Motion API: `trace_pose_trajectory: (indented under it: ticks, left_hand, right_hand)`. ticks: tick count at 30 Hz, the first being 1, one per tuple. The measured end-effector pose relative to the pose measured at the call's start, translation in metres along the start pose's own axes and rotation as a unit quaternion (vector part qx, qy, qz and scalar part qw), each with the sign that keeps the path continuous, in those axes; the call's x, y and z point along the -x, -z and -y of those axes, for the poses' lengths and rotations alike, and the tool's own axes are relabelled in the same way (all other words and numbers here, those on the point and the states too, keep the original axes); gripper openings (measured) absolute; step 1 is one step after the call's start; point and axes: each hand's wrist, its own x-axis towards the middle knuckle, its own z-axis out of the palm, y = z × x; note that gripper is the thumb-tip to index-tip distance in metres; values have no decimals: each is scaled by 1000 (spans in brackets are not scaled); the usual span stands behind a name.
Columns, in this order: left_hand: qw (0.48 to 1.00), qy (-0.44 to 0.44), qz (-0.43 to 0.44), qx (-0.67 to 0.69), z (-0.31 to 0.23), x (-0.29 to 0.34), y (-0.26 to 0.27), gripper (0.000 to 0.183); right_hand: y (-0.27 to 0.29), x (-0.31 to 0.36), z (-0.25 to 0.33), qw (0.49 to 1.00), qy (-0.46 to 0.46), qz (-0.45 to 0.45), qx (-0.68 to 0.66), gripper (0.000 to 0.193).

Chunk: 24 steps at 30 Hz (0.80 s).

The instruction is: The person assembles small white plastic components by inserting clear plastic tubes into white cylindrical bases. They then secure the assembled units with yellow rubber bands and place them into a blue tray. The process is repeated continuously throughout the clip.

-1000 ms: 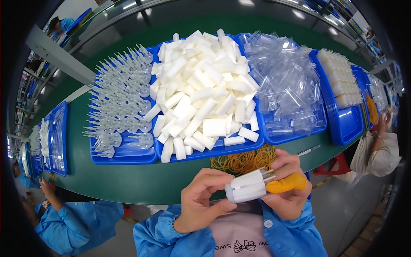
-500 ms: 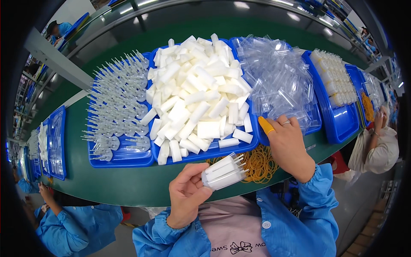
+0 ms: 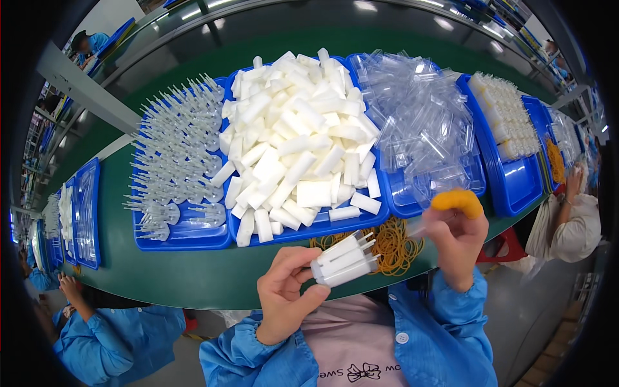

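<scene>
My left hand (image 3: 287,287) grips the base of a white foam bundle with thin prongs (image 3: 347,260), tilted so its prong tips point right. Clear plastic seems to wrap part of the bundle. Up and to the right, my right hand (image 3: 459,242) is closed, its thumb and forefinger pinching a clear plastic piece (image 3: 418,228) that is blurred by motion. A yellow finger cot (image 3: 456,202) covers the forefinger. Just behind the bundle, a pile of yellow-brown rubber bands (image 3: 396,248) lies on the green table (image 3: 174,277).
Blue trays hold pronged clear plastic bases (image 3: 177,148), white foam blocks (image 3: 300,148) and clear plastic pieces (image 3: 419,122). Farther right, a blue tray (image 3: 521,187) carries stacked off-white parts (image 3: 504,116). Co-workers sit at left (image 3: 122,342) and right (image 3: 570,219).
My right hand has left the tray of clear plastic and come nearer to me with a clear piece pinched in it. My left hand has shifted slightly right with the foam bundle.
</scene>
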Motion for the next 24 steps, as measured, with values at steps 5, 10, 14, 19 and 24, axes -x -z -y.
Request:
trace_pose_trajectory:
  ticks: [5,10,14,19,24]
  left_hand:
    - [985,-84,9,-152,0,5,-4,47]
    - [938,-189,6,-291,-3,8,-7,46]
    - [921,-201,3,-333,-4,11,-9,45]
    - [895,-255,1,-365,-6,7,-12,45]
    - [905,-230,0,-358,-3,10,-10,45]
  right_hand:
    - [-36,15,1,978,-63,-82,-183,24]
    - [-40,14,4,971,-84,-92,-202,18]
    - [-39,12,6,963,-119,-72,-230,15]
    - [-40,11,6,955,-132,-91,-251,14]
    - [-41,10,8,954,-139,-86,-250,13]
